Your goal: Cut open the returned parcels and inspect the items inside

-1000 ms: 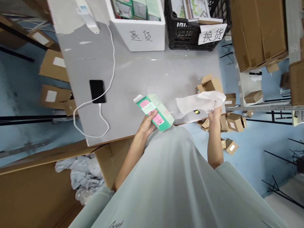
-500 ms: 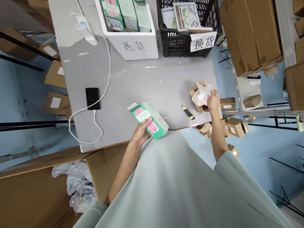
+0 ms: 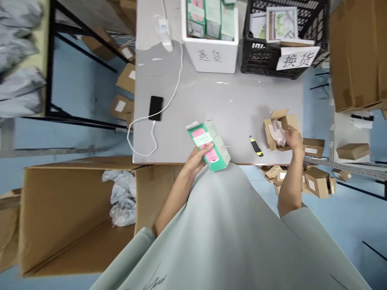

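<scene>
My left hand (image 3: 196, 158) is closed around a green and white product box (image 3: 217, 146) with a pink picture on its front. The box is tilted, its far end flap raised, above the table's front edge. My right hand (image 3: 294, 139) reaches over the right side of a small open cardboard box (image 3: 271, 140). Its curled fingers are at crumpled white packing paper (image 3: 277, 133) inside; the fingertips are partly hidden. Left of the cardboard box lies a black and yellow utility knife (image 3: 256, 146).
A white bin (image 3: 208, 60) of green boxes and a black crate (image 3: 263, 60) of framed pictures stand at the back of the table (image 3: 205, 100). A black power bank (image 3: 155, 108) with a white cable lies left. A large carton (image 3: 60, 209) holding plastic bags stands below left.
The white paper has gone from above the small cardboard box down into it, with my right hand following. My left hand still holds the green box. The view has shifted left and turned.
</scene>
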`<action>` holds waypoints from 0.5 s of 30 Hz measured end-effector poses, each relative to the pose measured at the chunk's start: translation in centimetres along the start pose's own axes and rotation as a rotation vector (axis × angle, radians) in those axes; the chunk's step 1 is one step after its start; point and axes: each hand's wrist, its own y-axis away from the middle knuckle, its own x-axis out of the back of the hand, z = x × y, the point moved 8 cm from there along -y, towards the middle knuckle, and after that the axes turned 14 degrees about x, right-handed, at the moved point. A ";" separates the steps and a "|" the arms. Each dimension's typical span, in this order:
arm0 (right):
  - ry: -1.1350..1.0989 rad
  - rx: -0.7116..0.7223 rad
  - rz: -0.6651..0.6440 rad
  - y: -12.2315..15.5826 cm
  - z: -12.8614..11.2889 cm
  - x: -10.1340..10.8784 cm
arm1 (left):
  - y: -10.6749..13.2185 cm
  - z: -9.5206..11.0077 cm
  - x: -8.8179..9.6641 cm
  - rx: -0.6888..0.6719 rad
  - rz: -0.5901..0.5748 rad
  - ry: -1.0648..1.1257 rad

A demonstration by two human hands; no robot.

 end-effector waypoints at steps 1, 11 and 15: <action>0.025 0.003 0.015 1.0 -1.0 0.0 | 0.2 0.2 0.0 -0.002 0.000 0.004; -0.541 0.037 -0.787 18.3 -13.1 -20.3 | 1.7 1.5 -0.3 0.039 -0.068 -0.103; -0.556 0.037 -0.828 19.7 -13.9 -22.1 | 2.2 2.7 0.9 -0.092 -0.023 -0.145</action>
